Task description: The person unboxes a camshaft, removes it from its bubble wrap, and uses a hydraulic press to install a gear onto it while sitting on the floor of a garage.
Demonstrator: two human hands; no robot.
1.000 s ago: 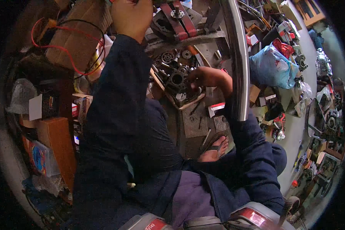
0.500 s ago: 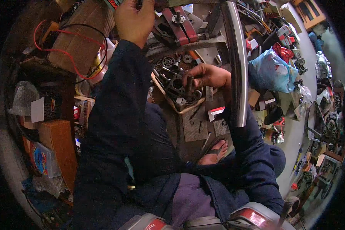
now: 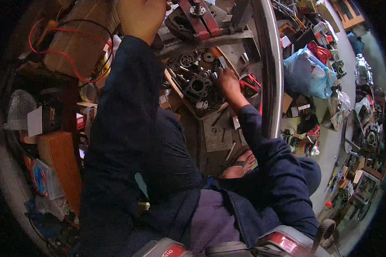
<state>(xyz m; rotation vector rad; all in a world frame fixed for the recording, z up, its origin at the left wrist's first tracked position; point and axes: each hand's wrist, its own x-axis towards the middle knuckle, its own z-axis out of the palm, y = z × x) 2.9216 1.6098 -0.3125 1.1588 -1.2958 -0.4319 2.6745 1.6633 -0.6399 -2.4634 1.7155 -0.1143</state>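
Note:
My left hand (image 3: 142,17) is at the upper edge, its back to me. Its fingers are mostly out of the picture, beside a red metal clamp-like fixture (image 3: 196,19). Lower and to the right, my right hand (image 3: 228,85) reaches down over the right side of a wooden-rimmed tray (image 3: 188,105). The fingertips are drawn together and slightly blurred beside small silver metal parts; what they pinch, if anything, is hidden. In the tray lie a dark engine cylinder block (image 3: 197,87), a round bearing-like ring (image 3: 186,60) and several other greasy parts.
A shiny metal tube (image 3: 272,73) stands between my right arm and a blue plastic bag (image 3: 306,70). A red and black box (image 3: 250,85) sits right of the tray. Cardboard boxes (image 3: 60,160) crowd the left, with a red cable (image 3: 58,53) above. Metal parts cover the far right.
My right hand, which held a dark cylindrical part over the tray, has moved right and toward the tray's right edge; that part no longer shows clearly. My left hand has shifted up and left.

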